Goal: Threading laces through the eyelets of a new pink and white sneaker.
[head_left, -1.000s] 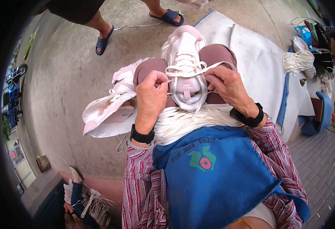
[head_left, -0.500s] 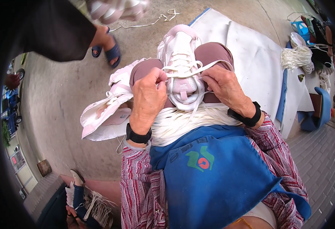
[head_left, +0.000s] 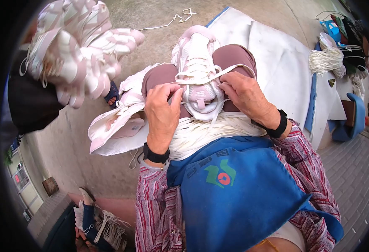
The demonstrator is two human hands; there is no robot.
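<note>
Between my knees rests a pale pink and white sneaker, its toe pointing away and its tongue towards me. White lace runs in rows up its front and crosses loosely near the top. My left hand pinches a lace end at the left of the tongue. On the other side, my right hand has thumb and fingertips closed on the lace at the eyelets. A bundle of loose white laces lies across my lap, above the blue apron.
More pink and white shoes lie beside my left leg. At the upper left a person carries a big cluster of sneakers. A white sheet spreads to the right, near a hank of laces and a blue chair.
The other person has moved left, and the cluster of sneakers they carry has come lower into view. My hands have shifted only slightly at the laces.
</note>
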